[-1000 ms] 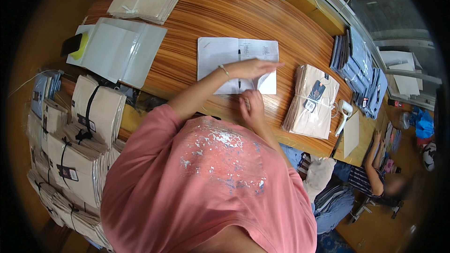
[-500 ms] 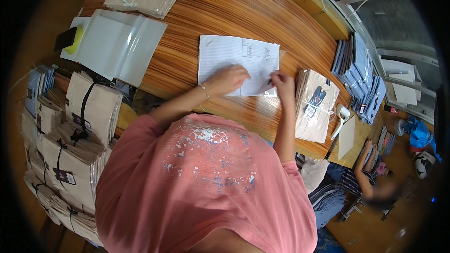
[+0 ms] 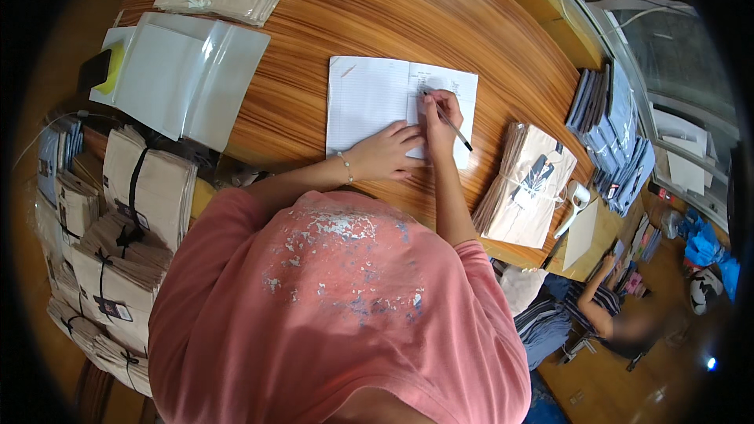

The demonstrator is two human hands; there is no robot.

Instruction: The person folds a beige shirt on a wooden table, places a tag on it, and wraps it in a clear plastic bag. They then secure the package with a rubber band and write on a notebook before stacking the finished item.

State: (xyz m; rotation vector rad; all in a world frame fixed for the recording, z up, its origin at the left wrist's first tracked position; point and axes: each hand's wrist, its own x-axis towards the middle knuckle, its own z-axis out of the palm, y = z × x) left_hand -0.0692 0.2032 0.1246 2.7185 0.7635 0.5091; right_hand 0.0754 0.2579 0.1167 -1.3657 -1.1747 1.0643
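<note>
An open notebook [image 3: 365, 98] lies on the wooden table [image 3: 377, 0], its left page lined and its right page bearing some handwriting. My right hand [image 3: 441, 122] is closed round a pen [image 3: 453, 126], whose tip is at the upper part of the right page. The pen's dark end slants down to the right. Flat across the notebook's lower edge rests my left hand [image 3: 385, 153], fingers stretched out next to my right wrist, holding nothing. A beaded bracelet [image 3: 346, 167] circles my left wrist.
Right of the notebook lies a tied stack of beige packs [image 3: 530, 188], beside a white handheld device [image 3: 576, 202]. Blue packs [image 3: 616, 137] stand behind it. Clear plastic sheets [image 3: 188, 78] lie at left, above piled beige bundles [image 3: 145, 188]. Another person [image 3: 597, 298] sits at lower right.
My right hand has moved up and left onto the right page and now holds a pen. My left hand has lowered and flattened on the notebook. The view has shifted slightly.
</note>
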